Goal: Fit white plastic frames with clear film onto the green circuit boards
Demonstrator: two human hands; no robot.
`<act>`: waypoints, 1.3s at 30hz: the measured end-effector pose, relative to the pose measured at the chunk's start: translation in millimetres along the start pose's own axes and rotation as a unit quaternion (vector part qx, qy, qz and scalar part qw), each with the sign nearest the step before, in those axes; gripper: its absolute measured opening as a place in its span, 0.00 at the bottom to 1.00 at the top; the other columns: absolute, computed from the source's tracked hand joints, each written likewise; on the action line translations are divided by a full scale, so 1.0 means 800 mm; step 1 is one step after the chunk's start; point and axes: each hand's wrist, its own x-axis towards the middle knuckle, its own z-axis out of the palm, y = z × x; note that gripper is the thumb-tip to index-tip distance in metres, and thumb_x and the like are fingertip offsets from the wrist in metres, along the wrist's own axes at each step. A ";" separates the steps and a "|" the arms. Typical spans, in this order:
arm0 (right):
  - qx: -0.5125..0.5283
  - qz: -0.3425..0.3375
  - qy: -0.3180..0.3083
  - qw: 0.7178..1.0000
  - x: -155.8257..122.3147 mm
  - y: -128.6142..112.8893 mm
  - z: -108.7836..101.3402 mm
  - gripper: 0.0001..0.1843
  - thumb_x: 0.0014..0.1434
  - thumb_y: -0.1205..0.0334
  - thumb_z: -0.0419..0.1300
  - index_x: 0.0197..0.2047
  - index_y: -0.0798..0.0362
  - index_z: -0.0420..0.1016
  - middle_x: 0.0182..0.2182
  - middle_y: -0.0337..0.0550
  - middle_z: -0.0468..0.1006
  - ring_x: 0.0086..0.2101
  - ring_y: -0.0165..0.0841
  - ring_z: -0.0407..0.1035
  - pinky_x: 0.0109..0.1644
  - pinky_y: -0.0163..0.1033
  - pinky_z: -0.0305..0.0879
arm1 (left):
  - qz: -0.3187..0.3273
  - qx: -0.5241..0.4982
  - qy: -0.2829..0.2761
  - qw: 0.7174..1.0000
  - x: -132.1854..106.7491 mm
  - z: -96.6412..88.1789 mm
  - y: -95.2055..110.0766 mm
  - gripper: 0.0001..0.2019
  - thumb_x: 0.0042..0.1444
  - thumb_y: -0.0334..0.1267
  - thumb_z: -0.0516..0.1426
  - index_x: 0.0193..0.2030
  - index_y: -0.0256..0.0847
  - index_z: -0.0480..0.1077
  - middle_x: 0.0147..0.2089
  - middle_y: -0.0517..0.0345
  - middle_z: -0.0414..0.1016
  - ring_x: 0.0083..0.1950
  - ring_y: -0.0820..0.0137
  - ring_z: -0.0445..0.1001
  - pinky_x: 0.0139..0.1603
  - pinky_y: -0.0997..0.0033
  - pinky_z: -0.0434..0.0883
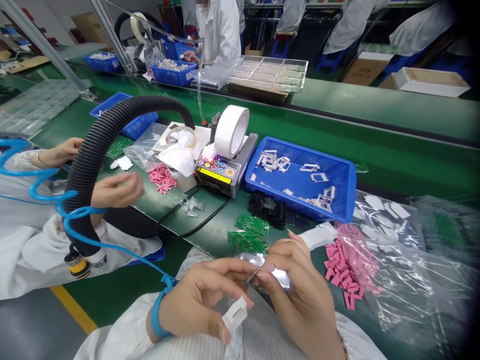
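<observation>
My left hand (197, 302), with a blue strap on its wrist, is closed on a small white plastic piece (235, 315) with a dark slot, held between thumb and finger. Its index fingertip reaches over to a small thin dark part (252, 276), seen nearly edge-on. Around that part the thumb and fingers of my right hand (300, 285) are pinched; they hide much of it. Just beyond my hands lie several green circuit boards (248, 242). A shiny silvery sheet (280, 278) shows behind my fingers.
A blue bin (350, 192) holds white frames. Left of it stands a tape dispenser (217, 172). Pink strips (343, 272) and clear plastic bags (420, 280) lie at right, black parts (268, 207) before the bin. A co-worker's hand (118, 190) moves near the black hose (88, 150).
</observation>
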 end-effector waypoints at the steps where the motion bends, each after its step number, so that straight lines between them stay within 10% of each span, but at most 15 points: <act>1: -0.001 0.002 0.001 1.000 0.000 0.001 0.000 0.06 0.59 0.69 0.54 0.32 0.48 0.65 0.26 0.36 0.71 0.31 0.34 0.67 0.54 0.52 0.50 | 0.000 0.000 0.000 1.000 0.000 0.000 -0.001 0.16 0.42 0.45 0.65 0.38 0.43 0.80 0.54 0.43 0.72 0.56 0.50 0.69 0.59 0.52 0.61; 22: -0.057 0.000 -0.069 0.996 -0.021 0.021 0.001 0.07 0.61 0.70 0.50 0.33 0.49 0.61 0.29 0.36 0.67 0.34 0.33 0.63 0.56 0.52 0.47 | -0.015 -0.028 -0.055 0.998 0.010 0.004 -0.030 0.17 0.44 0.44 0.64 0.42 0.44 0.78 0.49 0.58 0.71 0.60 0.52 0.65 0.58 0.54 0.58; 31: 0.019 0.061 -0.153 0.986 -0.035 0.011 -0.016 0.09 0.64 0.69 0.45 0.32 0.50 0.56 0.30 0.39 0.65 0.33 0.32 0.63 0.39 0.39 0.60 | -0.030 -0.155 0.032 0.987 0.011 -0.011 -0.053 0.18 0.47 0.52 0.61 0.39 0.41 0.78 0.47 0.57 0.74 0.55 0.60 0.70 0.57 0.65 0.64; 39: -0.227 0.016 -0.107 0.968 -0.068 0.083 0.016 0.10 0.64 0.64 0.48 0.34 0.52 0.68 0.26 0.42 0.71 0.28 0.36 0.65 0.32 0.40 0.56 | -0.041 -0.133 0.045 0.989 -0.003 -0.024 -0.066 0.18 0.49 0.50 0.61 0.42 0.42 0.78 0.57 0.50 0.68 0.59 0.57 0.66 0.61 0.62 0.62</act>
